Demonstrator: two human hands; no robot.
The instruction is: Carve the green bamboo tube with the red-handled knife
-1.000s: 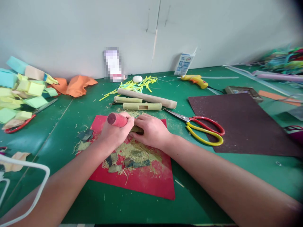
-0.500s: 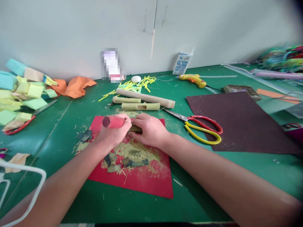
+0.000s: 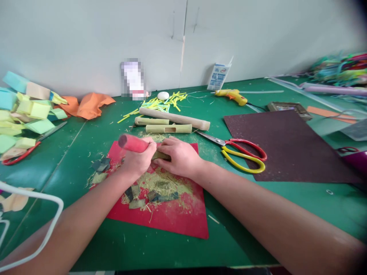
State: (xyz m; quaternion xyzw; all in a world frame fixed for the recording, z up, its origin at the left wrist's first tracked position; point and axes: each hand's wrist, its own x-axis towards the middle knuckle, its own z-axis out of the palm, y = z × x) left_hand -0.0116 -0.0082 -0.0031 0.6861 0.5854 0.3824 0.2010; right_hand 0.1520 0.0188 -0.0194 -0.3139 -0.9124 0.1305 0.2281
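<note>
My left hand (image 3: 139,159) is closed around the red handle of a tool (image 3: 133,143); its working end is hidden behind my fingers. Close beside it, my right hand (image 3: 183,157) grips a short piece of bamboo (image 3: 161,155), mostly covered by the fingers. Both hands are over a red sheet (image 3: 183,225) strewn with sawdust, shavings and dark bark-like chips (image 3: 168,196). Just beyond them lie a bamboo tube with a rectangular slot (image 3: 156,128), another bamboo piece (image 3: 155,121) and a longer pale stick (image 3: 186,119).
Scissors with red and yellow handles (image 3: 243,152) lie right of the sheet, partly on a dark brown sheet (image 3: 289,152). Farther back are a yellow glue gun (image 3: 232,96), a carton (image 3: 218,76) and yellow strips (image 3: 174,100). Folded papers (image 3: 37,110) and a white wire frame (image 3: 59,206) are left.
The tool's red handle has tipped slightly up and left with my left hand. My right hand keeps its hold on the bamboo. The whole view has shifted slightly.
</note>
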